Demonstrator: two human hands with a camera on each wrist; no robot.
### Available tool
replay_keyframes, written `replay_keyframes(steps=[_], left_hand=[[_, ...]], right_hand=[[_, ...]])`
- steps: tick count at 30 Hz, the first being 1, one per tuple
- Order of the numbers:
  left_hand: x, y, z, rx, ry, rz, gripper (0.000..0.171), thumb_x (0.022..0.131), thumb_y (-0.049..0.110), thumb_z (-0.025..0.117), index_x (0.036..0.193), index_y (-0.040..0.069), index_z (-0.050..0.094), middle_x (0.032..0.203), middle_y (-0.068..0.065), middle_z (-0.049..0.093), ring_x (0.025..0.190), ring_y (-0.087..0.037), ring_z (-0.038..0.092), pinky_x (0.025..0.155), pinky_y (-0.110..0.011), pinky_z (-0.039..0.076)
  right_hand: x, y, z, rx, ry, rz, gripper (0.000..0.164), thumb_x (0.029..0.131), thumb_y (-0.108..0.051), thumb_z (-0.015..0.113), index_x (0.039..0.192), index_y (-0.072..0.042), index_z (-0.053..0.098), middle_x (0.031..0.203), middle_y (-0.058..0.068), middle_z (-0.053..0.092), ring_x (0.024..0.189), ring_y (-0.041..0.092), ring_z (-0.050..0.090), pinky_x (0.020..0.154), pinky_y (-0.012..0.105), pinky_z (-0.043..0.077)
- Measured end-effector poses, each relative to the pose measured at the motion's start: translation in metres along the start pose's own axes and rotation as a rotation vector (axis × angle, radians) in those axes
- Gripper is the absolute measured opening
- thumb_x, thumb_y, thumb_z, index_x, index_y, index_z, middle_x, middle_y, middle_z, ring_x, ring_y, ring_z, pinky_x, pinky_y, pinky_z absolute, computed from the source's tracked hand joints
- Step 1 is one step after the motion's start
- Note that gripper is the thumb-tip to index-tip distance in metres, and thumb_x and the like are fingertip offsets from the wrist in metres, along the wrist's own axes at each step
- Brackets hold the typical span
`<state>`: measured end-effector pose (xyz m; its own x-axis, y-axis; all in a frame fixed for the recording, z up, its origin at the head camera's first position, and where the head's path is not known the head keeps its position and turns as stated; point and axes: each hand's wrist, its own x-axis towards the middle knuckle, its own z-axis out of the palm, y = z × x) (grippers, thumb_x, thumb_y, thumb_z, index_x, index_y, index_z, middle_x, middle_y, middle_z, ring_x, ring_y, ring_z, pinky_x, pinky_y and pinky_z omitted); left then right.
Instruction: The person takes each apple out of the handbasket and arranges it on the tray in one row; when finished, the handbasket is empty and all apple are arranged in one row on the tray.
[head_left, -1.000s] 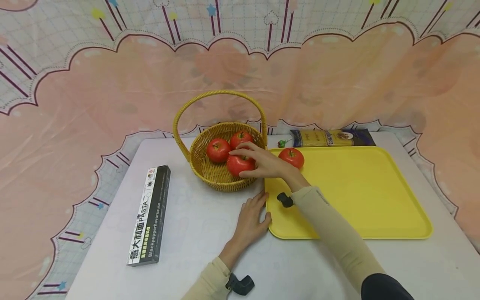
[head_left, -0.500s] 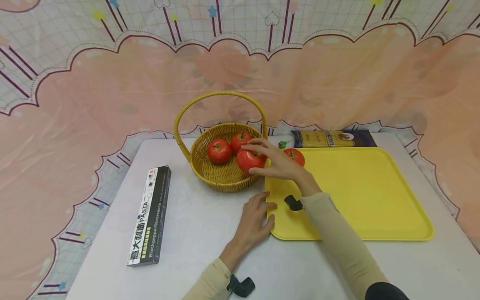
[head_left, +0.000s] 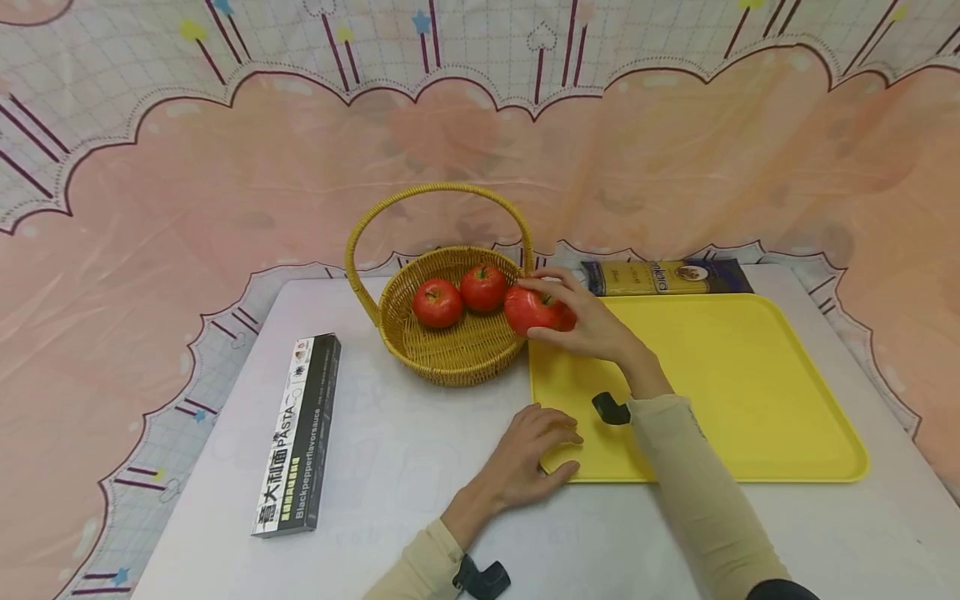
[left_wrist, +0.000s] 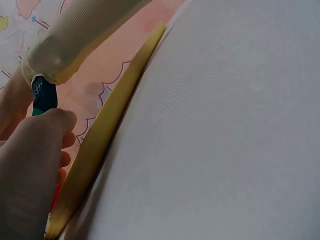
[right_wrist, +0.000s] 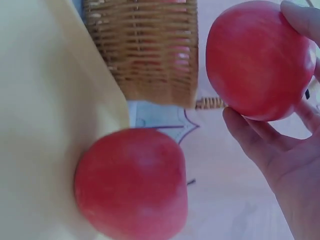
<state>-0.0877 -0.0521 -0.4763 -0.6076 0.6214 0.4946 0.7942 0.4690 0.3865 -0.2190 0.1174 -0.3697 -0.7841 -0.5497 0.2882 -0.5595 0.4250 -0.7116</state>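
Holding a red apple (head_left: 529,309) beside the basket (head_left: 454,365)

The right hand (head_left: 588,325) pinches it between thumb and fingers, close to the tray (head_left: 738,392). It looks firm, smooth and perhaps slippery; weight is hard to judge. A grip round its widest part should suit. The left hand (head_left: 527,458), fingers relaxed, holds nothing; whether it touches the tray is unclear. A second apple (right_wrist: 132,185) is mostly hidden in the head view.

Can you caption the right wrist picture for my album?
A right hand holds a red apple; a second apple sits on the yellow tray near a wicker basket.
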Motion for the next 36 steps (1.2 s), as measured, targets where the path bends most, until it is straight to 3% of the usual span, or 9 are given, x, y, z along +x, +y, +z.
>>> replay_keyframes(steps=[6,14,21,27,36], left_hand=[[-0.002,0.004,0.002,0.006,-0.103,0.044,0.030,0.089,0.040,0.061,0.114,0.023,0.063,0.122,0.006,0.058,0.121,-0.009,0.048,0.110,-0.038,0.030],[-0.001,0.005,0.003,0.045,-0.145,0.108,0.024,0.088,0.037,0.063,0.109,0.025,0.066,0.117,0.010,0.062,0.113,-0.007,0.051,0.102,-0.030,0.034],[0.000,0.012,0.005,0.047,-0.215,0.087,0.016,0.090,0.034,0.060,0.103,0.029,0.067,0.116,0.012,0.060,0.114,-0.006,0.049,0.097,-0.025,0.035],[0.000,0.012,0.005,0.056,-0.211,0.100,0.015,0.091,0.034,0.059,0.102,0.030,0.068,0.117,0.011,0.060,0.114,-0.007,0.049,0.096,-0.025,0.036],[-0.002,0.008,0.006,0.044,-0.210,0.095,0.016,0.092,0.034,0.058,0.103,0.031,0.068,0.118,0.011,0.059,0.115,-0.007,0.048,0.096,-0.025,0.035]], right_hand=[[-0.011,0.008,-0.008,0.020,0.052,0.036,0.060,0.080,-0.037,0.074,0.134,-0.039,0.048,0.143,-0.004,0.033,0.128,0.023,0.039,0.098,0.053,0.043],[-0.028,0.020,-0.020,0.013,0.089,0.140,0.056,0.083,-0.031,0.072,0.134,-0.035,0.049,0.145,0.001,0.031,0.126,0.030,0.039,0.099,0.060,0.037],[-0.043,0.030,-0.026,0.005,0.135,0.138,0.055,0.084,-0.025,0.071,0.134,-0.029,0.049,0.146,0.003,0.031,0.122,0.031,0.044,0.097,0.060,0.039],[-0.047,0.033,-0.032,0.005,0.168,0.080,0.057,0.083,-0.020,0.072,0.135,-0.027,0.049,0.147,-0.001,0.033,0.125,0.029,0.044,0.098,0.057,0.040],[-0.054,0.038,-0.043,-0.008,0.208,0.103,0.059,0.082,-0.016,0.073,0.135,-0.030,0.049,0.145,0.001,0.034,0.129,0.031,0.040,0.099,0.061,0.037]])
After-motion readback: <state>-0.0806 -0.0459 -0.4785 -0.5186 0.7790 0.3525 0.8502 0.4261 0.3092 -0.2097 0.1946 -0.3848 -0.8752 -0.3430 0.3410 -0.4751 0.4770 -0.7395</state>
